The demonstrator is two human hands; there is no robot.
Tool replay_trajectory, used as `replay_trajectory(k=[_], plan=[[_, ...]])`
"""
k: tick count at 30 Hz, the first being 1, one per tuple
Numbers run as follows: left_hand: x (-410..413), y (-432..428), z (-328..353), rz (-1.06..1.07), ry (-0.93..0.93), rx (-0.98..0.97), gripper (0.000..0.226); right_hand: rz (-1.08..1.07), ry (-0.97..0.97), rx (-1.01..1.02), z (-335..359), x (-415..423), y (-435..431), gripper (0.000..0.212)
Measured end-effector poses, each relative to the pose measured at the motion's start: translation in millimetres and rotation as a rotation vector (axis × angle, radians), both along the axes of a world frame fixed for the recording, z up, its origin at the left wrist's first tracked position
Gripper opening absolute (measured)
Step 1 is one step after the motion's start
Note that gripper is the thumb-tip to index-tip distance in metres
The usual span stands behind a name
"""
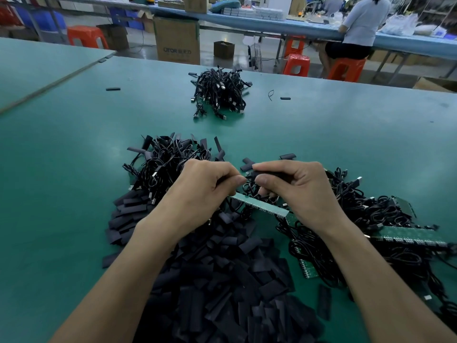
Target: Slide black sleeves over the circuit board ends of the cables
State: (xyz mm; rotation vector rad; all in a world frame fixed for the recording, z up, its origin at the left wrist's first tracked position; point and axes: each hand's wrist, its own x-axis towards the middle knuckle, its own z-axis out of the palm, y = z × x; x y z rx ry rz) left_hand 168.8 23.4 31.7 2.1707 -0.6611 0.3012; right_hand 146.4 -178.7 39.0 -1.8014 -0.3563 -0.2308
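Note:
My right hand [294, 186] pinches a black sleeve [268, 175] between thumb and forefinger. My left hand [205, 189] faces it, fingers curled, pinching a cable's small green circuit board end [248, 173] at the sleeve's mouth. A big heap of loose black sleeves [222, 276] lies under my forearms. Black cables with green board strips [262, 206] spread under my right hand and out to the right [371, 219]. Another bunch of cables with sleeves [168, 159] lies behind my left hand.
A separate bundle of black cables [218, 92] sits farther back on the green table [74, 169]. Stray sleeves [113, 89] [285, 98] lie near it. Beyond the table's far edge are cardboard boxes [176, 39], orange stools [296, 64] and a seated person [358, 28].

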Motion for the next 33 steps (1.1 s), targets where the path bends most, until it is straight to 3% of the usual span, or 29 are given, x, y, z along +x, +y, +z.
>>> replay_trajectory(k=[11, 19, 22, 25, 33], plan=[[3.1, 1.0, -4.0, 0.001, 0.093, -0.097, 0.015, -0.052, 0.012, 0.103, -7.1, 1.6, 6.1, 0.012], [3.8, -1.9, -6.7, -0.01, 0.116, -0.048, 0.017, -0.077, -0.012, 0.057, -10.4, 2.3, 12.1, 0.024], [2.5, -2.4, -6.5, -0.011, 0.153, -0.071, 0.016, -0.183, -0.031, 0.12, -10.0, 3.8, 13.9, 0.035], [2.9, -1.6, -6.2, 0.012, 0.159, -0.107, 0.019, -0.291, -0.072, 0.194, -12.0, 4.3, 16.3, 0.03], [2.6, -3.5, -7.0, 0.012, 0.174, -0.184, 0.017, -0.258, -0.079, 0.251, -18.6, -1.9, 29.0, 0.037]])
